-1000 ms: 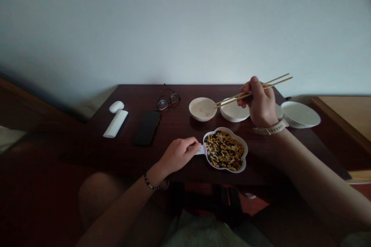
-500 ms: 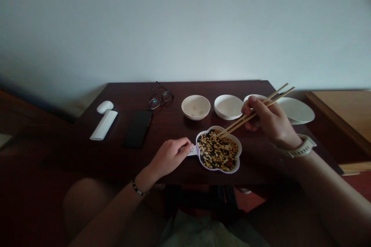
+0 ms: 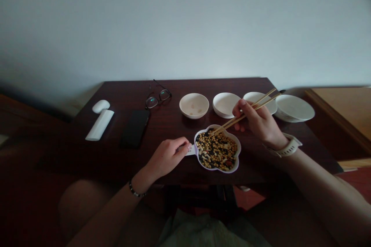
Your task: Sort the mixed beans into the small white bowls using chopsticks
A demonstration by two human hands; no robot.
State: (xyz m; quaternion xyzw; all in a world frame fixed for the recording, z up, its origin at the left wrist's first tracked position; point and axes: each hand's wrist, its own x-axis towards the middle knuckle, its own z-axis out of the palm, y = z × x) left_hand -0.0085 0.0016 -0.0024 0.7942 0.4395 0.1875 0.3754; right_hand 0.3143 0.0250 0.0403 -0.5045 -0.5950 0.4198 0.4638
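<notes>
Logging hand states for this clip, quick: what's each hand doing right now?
Left hand: closed on the handle of the flower-shaped dish.
Right hand: holding chopsticks, tips at the mixed beans.

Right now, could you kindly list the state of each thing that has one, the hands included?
Left hand: closed on the handle of the flower-shaped dish
Right hand: gripping the chopsticks
Chopsticks: slanted, tips down at the bean mix
Flower-shaped dish: holding the bean mix
Leftmost bowl: upright, a few pale pieces inside
Other three bowls: upright
Glasses: arms unfolded
Black phone: lying flat
</notes>
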